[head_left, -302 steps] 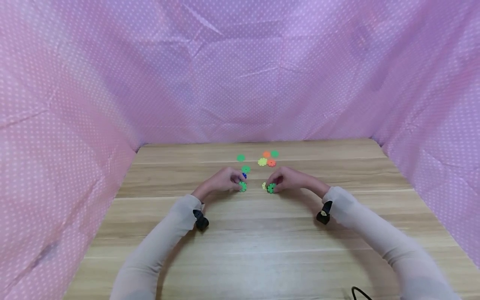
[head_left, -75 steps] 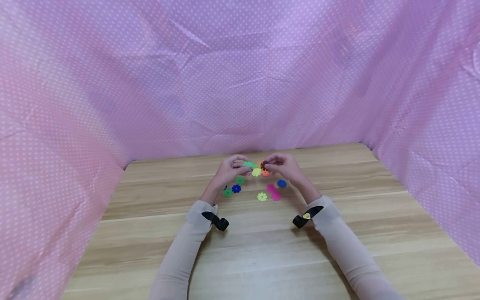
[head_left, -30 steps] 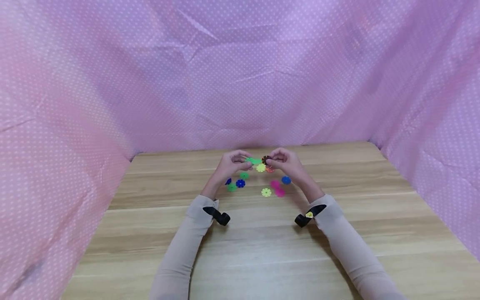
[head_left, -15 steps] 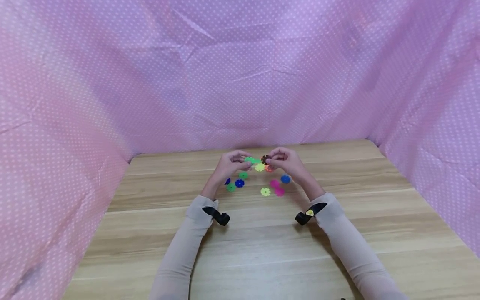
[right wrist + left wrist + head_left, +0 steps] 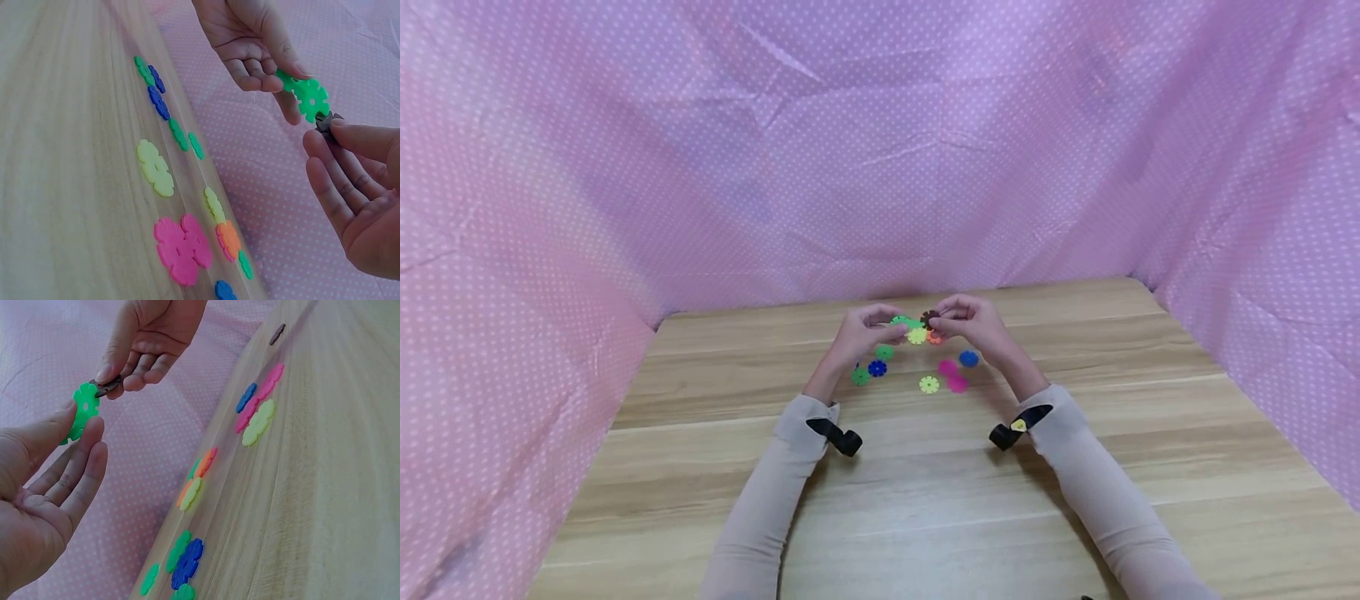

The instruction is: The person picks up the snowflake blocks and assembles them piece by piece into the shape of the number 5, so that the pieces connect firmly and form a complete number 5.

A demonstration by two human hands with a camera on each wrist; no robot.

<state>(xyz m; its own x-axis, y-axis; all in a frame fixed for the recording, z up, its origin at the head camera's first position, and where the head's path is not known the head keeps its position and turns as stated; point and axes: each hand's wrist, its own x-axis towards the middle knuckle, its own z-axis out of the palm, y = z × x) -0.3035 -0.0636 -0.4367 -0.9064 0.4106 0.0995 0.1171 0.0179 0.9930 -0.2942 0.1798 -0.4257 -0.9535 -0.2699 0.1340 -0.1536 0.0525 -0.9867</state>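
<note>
My left hand (image 5: 863,332) pinches a bright green notched snowflake disc between thumb and fingers. A second green snowflake disc (image 5: 312,100) extends from it towards the right hand, and the two look joined. My right hand (image 5: 976,323) pinches a dark brown snowflake disc (image 5: 326,125) by its edge. In the right wrist view the brown disc meets the rim of the outer green one at an angle; whether their slots interlock I cannot tell. Both hands are held up above the far part of the table, with the fingertips close together.
On the wooden table (image 5: 895,517) lie a dark blue disc (image 5: 877,368), several green discs (image 5: 179,550), yellow discs (image 5: 155,167), pink discs (image 5: 181,250), an orange disc (image 5: 229,239), a lighter blue disc (image 5: 968,358) and another brown disc (image 5: 277,334). Pink dotted cloth (image 5: 880,167) hangs around the table.
Ten seconds ago both hands were at the tabletop with green discs. Since then they have come up together, the right now holding a brown disc. Over the last second they hardly move.
</note>
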